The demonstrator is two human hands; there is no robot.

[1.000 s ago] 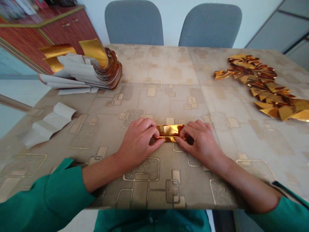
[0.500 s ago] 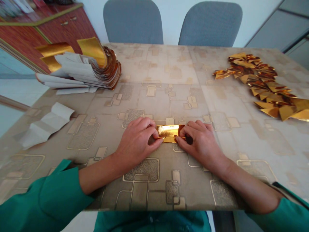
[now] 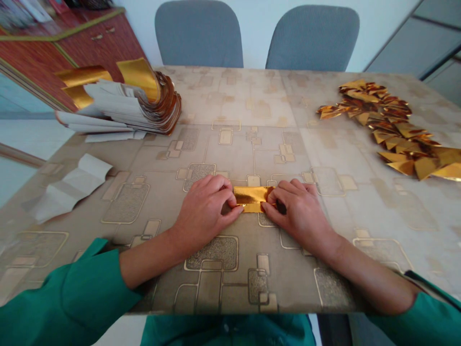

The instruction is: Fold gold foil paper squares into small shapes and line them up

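Between my hands lies a narrow strip of gold foil paper (image 3: 251, 195), low over the patterned tabletop, with a fold running along its near edge. My left hand (image 3: 207, 204) pinches its left end between thumb and fingers. At the right end my right hand (image 3: 297, 204) does the same, the thumb pressed near the fold. Both ends of the strip are hidden under my fingers.
A thick bent stack of gold-and-white paper sheets (image 3: 122, 108) sits at the back left. Nearer lies a creased pale sheet (image 3: 74, 185). Several folded gold pieces (image 3: 392, 120) form a curved row at the right. Two grey chairs (image 3: 199, 33) stand beyond the table (image 3: 234, 154).
Both hands keep their pinch in nearly the same place. The strip's shine has dulled, and its near fold seems tilted slightly differently.
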